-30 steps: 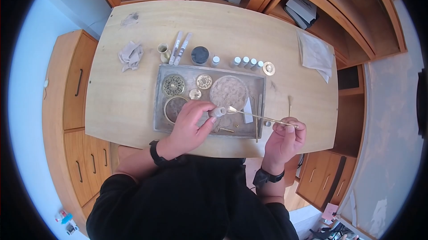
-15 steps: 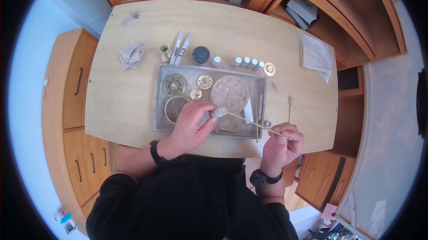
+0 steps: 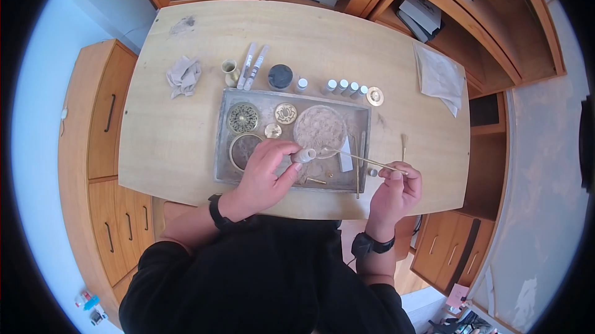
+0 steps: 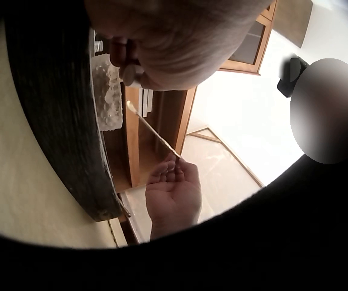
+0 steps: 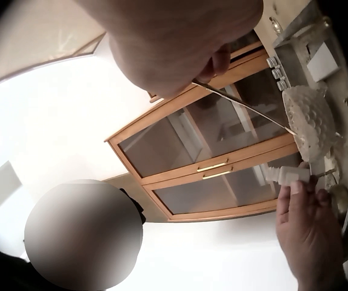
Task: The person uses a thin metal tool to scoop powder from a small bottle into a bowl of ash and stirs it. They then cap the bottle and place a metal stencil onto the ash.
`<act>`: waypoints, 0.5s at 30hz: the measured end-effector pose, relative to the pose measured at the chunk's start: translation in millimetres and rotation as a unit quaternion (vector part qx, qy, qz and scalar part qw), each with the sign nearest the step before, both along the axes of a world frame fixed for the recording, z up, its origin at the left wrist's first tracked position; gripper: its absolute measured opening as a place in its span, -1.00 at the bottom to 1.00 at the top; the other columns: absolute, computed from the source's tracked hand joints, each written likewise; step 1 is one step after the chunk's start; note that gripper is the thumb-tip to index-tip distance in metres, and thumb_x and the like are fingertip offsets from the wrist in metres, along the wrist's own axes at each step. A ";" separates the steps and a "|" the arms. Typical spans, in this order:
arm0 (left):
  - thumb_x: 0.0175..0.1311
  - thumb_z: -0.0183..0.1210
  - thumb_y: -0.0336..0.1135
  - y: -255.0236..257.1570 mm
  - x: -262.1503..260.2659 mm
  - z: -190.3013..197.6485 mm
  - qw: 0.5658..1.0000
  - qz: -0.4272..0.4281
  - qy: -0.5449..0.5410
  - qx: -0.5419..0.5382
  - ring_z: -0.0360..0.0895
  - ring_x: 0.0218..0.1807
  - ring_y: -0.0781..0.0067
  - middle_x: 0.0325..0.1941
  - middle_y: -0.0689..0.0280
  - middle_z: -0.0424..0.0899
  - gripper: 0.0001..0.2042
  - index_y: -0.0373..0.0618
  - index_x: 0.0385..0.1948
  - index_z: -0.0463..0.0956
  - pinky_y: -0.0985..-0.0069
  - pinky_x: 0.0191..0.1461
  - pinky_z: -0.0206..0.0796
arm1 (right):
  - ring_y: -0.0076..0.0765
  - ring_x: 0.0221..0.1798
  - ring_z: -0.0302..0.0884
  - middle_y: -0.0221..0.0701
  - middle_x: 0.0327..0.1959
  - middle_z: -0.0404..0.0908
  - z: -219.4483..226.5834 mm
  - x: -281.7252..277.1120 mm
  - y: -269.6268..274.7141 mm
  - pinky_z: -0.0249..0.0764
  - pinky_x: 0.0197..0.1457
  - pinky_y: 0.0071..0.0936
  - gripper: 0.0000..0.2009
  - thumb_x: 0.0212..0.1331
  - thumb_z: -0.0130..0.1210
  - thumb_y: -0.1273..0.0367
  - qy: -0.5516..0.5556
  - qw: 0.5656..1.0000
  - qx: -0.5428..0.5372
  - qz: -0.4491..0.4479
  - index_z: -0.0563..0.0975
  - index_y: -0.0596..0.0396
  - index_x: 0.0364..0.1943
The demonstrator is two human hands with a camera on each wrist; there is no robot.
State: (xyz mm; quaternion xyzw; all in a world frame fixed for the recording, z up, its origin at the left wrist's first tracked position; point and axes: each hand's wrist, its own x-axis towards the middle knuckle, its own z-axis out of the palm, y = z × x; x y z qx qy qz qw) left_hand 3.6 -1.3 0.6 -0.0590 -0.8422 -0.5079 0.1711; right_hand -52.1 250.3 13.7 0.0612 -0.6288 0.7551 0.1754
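Spoon point(image 3: 365, 160) just backed off the bottle point(image 3: 302, 156); left hand point(image 3: 268, 169) pinches the bottle, right hand point(image 3: 395, 192) the spoon. Wobbly grip could tip either, spilling any contents.

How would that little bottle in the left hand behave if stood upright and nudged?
The little bottle looks narrow for its height, so it would probably tip easily. Once down, its round-looking body might roll. With its neck apparently uncapped, any contents could spill.
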 end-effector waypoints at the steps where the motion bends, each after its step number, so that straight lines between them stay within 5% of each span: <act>1: 0.27 0.33 -0.47 0.2 0.1 0.1 1.000 0.001 0.000 0.000 0.60 0.07 0.00 0.00 0.13 0.69 -0.71 -0.20 0.00 0.56 0.16 0.20 0.40 | -0.40 -0.26 0.55 -0.22 -0.24 0.61 -1.7 0.5 1.3 0.52 -0.09 -0.45 -0.92 0.40 0.16 0.50 -0.006 1.000 0.017 -0.008 0.53 0.20 -0.12; 15: 0.27 0.33 -0.47 1.1 -0.7 2.0 1.000 -0.001 -0.003 0.001 0.60 0.06 0.02 -0.02 0.14 0.69 -0.72 -0.20 0.00 0.56 0.17 0.20 0.40 | -0.43 -0.24 0.63 -0.23 -0.17 0.66 -6.5 5.3 2.0 0.59 -0.08 -0.51 -0.92 0.40 0.16 0.54 -0.005 0.999 0.029 0.034 0.54 0.22 -0.11</act>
